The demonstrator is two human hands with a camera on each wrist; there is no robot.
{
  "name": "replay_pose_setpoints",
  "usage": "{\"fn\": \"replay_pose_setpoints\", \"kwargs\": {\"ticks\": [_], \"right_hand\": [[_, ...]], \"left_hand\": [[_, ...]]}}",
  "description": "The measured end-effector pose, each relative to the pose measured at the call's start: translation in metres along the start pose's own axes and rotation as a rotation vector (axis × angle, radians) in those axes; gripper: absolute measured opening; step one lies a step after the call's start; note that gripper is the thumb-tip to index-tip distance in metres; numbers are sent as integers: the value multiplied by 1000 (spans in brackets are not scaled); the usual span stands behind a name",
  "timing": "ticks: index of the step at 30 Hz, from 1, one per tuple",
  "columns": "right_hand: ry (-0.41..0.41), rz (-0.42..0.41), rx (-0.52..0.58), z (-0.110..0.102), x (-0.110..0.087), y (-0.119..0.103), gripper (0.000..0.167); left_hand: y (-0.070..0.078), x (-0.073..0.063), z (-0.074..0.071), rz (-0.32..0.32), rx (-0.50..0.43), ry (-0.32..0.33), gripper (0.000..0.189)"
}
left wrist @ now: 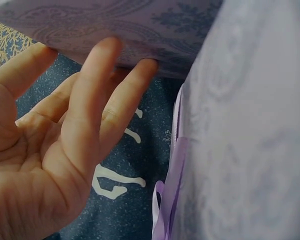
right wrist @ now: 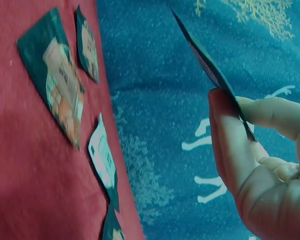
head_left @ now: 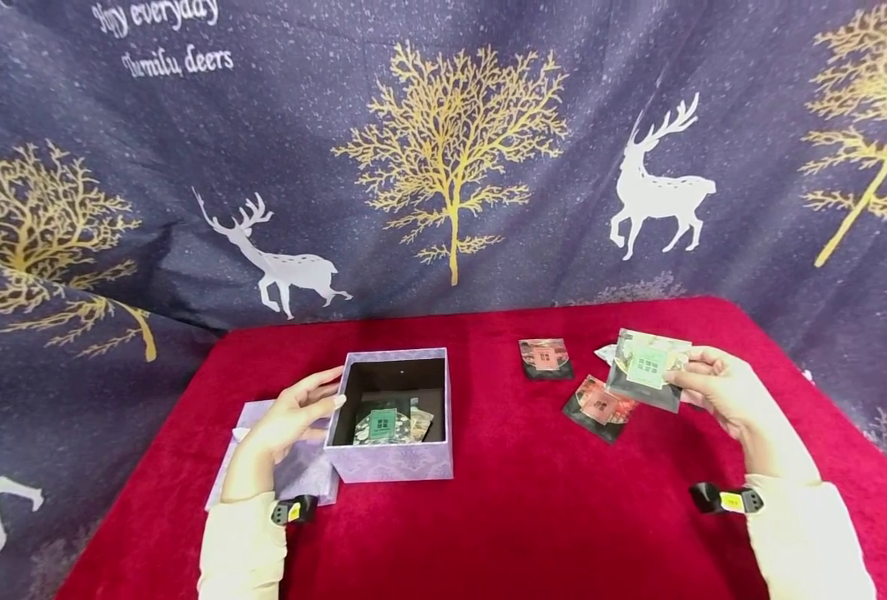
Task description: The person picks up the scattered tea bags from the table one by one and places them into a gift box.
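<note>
My right hand (head_left: 714, 387) pinches a green sachet (head_left: 648, 367) between thumb and fingers, raised off the red table (head_left: 503, 533), at the right. My left hand (head_left: 293, 417) lies along the open lavender box (head_left: 391, 464), fingers spread loosely, touching its left side. Green-labelled sachet (head_left: 382, 423) inside box. Two red sachets (head_left: 599, 408) on the cloth, near the held one. Lid (head_left: 301, 471) left of box.

Both your forearms (head_left: 807, 533) reach forward, well apart. Your left hand (head_left: 293, 418) has its fingers spread and slightly bent, thumb apart from them; your right hand (head_left: 716, 388) pinches between thumb and fingers.
</note>
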State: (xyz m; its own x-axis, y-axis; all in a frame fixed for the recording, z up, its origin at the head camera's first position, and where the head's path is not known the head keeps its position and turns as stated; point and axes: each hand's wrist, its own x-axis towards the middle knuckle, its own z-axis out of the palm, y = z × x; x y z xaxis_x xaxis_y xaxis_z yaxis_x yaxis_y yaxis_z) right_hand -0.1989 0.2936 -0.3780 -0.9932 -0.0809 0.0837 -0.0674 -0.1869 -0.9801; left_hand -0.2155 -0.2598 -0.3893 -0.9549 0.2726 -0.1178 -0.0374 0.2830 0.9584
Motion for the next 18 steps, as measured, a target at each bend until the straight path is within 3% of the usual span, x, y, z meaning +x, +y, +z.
{"fn": "replay_pose_setpoints", "kwargs": {"ticks": [6,18], "right_hand": [[-55,-28,56,13,-1,2,38],[-121,-51,31,42,10,1,35]], "left_hand": [[1,0,1,12,-9,-9,61],[1,-2,0,24,-22,-7,60]]}}
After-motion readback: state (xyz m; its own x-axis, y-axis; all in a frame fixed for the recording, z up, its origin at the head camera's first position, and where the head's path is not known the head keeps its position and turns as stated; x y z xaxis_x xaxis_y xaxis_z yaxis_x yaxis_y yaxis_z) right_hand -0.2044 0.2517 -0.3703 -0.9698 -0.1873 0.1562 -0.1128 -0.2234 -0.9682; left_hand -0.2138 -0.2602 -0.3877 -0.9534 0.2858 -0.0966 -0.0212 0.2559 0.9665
